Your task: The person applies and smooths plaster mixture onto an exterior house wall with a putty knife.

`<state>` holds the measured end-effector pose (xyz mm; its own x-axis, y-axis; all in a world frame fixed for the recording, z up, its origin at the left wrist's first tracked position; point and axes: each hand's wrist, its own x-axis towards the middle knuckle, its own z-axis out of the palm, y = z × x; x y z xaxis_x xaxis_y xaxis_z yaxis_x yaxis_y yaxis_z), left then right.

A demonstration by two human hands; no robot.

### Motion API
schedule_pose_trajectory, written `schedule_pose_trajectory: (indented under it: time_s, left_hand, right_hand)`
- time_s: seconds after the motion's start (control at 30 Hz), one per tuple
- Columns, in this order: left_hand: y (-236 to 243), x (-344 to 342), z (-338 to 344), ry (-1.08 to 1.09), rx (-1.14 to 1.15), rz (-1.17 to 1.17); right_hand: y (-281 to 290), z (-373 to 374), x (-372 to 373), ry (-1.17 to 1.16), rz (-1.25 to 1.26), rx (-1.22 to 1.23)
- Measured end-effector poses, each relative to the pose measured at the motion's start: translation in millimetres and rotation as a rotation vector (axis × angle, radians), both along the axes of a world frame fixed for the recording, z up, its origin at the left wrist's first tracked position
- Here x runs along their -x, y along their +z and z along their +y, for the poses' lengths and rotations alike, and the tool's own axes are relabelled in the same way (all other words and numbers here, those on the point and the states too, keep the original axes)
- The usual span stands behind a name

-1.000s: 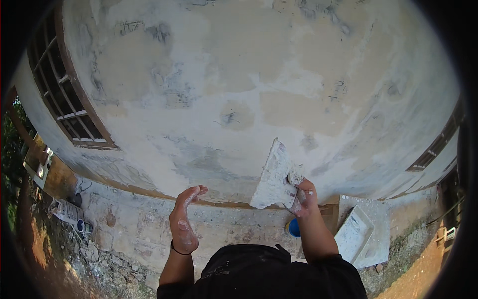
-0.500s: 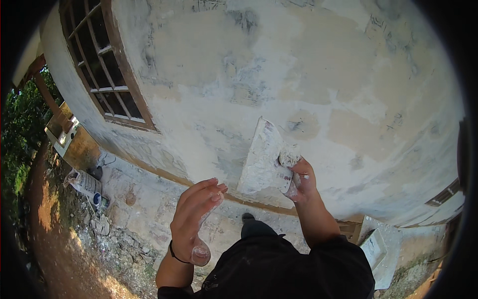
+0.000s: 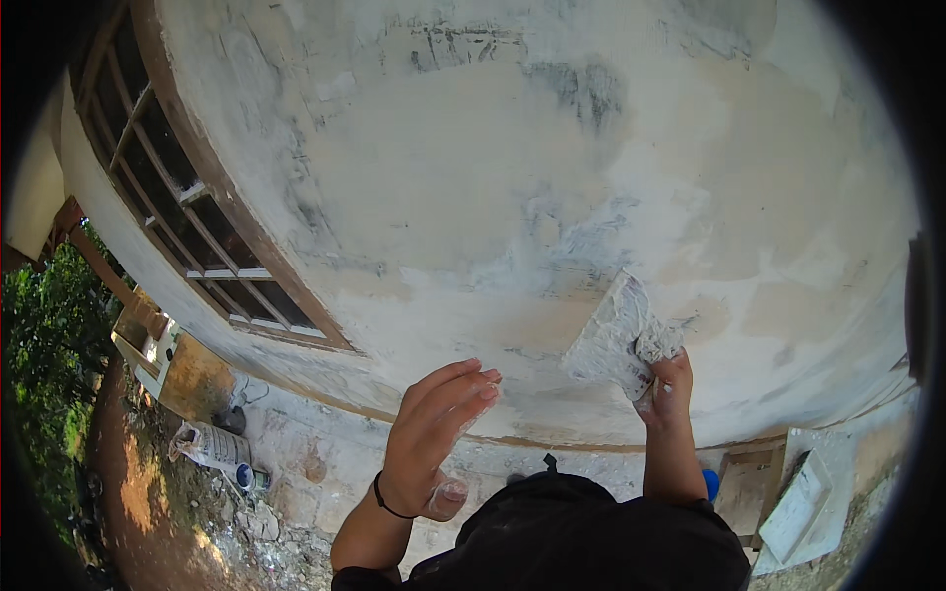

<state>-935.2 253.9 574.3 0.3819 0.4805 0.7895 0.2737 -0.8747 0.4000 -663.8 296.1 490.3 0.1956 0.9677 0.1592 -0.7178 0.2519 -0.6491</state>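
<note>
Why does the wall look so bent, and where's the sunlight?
In the head view, the wide fisheye lens bows the wall and window, with black corners; the head view also shows the wall in soft shade, sunlit patches on the dirt ground at left, and no obvious glare on the flat tool.

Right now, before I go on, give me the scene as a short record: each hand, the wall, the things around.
left hand: open, white-smeared, holding nothing
wristband: dark, on the left wrist
right hand: gripping a flat spreader coated in white paste
spreader contact with wall: cannot tell
wall: patchy white, beige and grey
left side: brown-framed window, pale sack
lower right: pale tray
</note>
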Motion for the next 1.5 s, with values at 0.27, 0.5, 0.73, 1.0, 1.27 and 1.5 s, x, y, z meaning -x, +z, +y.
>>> schedule_pose_trajectory:
  time_s: [0.27,0.5,0.73,1.0,1.27,1.5]
  left_hand:
    - [-2.1,37.0,72.6,-0.2,0.095,-0.043]
    - [-7.7,86.6,98.2,-0.459,0.137,0.056]
    - [-8.0,174.9,102.9,-0.427,0.09,0.093]
    - [-6.2,171.2,107.8,-0.532,0.098,0.044]
    - [-10.9,99.0,106.0,-0.599,0.135,0.05]
    - [-17.9,57.5,108.4,-0.599,0.178,0.042]
  right_hand:
    - [11.2,2.6,58.1,-0.629,-0.452,0.014]
    - [31.6,55.6,131.3,-1.489,-1.14,0.012]
    - [29.7,96.2,210.0,-1.522,-1.249,0.137]
    - [43.9,56.5,237.5,-1.028,-1.084,0.144]
    - [15.2,41.4,96.1,-0.817,-0.368,0.036]
    - [3.2,22.9,44.4,-0.975,-0.566,0.136]
